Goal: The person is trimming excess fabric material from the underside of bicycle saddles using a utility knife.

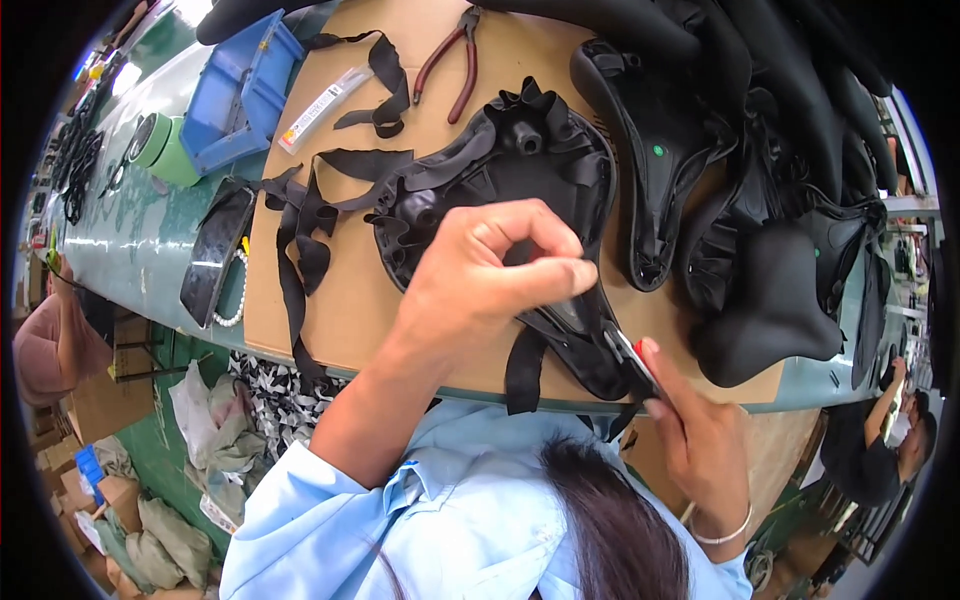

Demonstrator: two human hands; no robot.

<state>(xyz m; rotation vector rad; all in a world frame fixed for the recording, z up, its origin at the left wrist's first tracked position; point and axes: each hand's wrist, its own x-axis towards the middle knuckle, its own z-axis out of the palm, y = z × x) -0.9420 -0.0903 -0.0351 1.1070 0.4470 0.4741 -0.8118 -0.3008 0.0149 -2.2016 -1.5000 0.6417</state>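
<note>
A black saddle (pixel 500 165) lies upside down on a sheet of cardboard (pixel 335 320), its cover edge gathered in folds around the rim. My left hand (pixel 485 280) reaches over it, thumb and forefinger pinching the black cover near the narrow end. My right hand (pixel 700 435), with a thin bangle on the wrist, holds a small red and black tool (pixel 630 355) against the saddle's narrow tip at the near edge of the cardboard. What kind of tool it is I cannot tell.
Loose black straps (pixel 305 225) lie left of the saddle, red-handled pliers (pixel 450 60) behind it. Several finished black saddles (pixel 770 300) pile up at the right. A blue bin (pixel 240 90), green tape roll (pixel 165 150) and dark flat case (pixel 215 250) sit left. Other people (pixel 890 440) work nearby.
</note>
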